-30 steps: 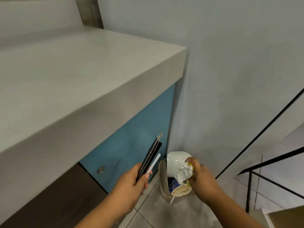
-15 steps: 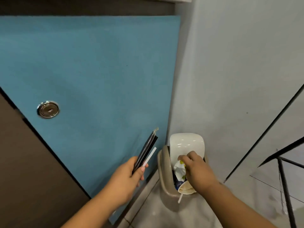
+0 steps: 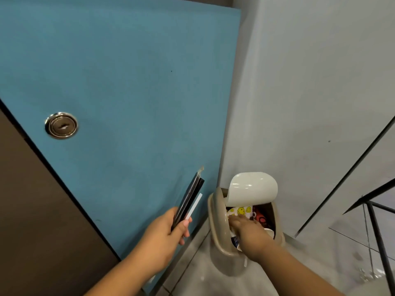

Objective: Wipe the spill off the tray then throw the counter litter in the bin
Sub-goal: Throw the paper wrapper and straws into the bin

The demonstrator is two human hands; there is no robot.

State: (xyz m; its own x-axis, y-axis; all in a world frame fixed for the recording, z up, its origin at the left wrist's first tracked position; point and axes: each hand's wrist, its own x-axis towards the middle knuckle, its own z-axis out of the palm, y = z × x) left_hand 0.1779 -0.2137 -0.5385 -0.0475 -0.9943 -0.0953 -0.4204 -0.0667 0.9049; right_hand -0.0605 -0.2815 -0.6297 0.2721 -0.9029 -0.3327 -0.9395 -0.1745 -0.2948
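Observation:
A small beige bin (image 3: pixel 217 223) stands on the floor in the corner, its white swing lid (image 3: pixel 253 188) tipped up. Inside lie a crumpled smiley-print wrapper (image 3: pixel 242 210), red litter and a white paper cup (image 3: pixel 269 232). My right hand (image 3: pixel 249 233) reaches into the bin's mouth with fingers stretched out on top of the litter; the cup sits partly under it. My left hand (image 3: pixel 164 236) is left of the bin and grips a bundle of black straws (image 3: pixel 188 200) and a white straw (image 3: pixel 195 205), which point up and to the right.
A blue cabinet door (image 3: pixel 128 92) with a round metal lock (image 3: pixel 61 125) fills the left side, a dark brown panel (image 3: pixel 32 210) beside it. A grey wall (image 3: pixel 310 92) rises behind the bin. Black metal railing (image 3: pixel 376 229) stands at the right over tiled floor.
I have bent lower, so the counter top left the view. My right hand has gone down into the bin, and the smiley wrapper it carried now lies inside. The left hand keeps the straws.

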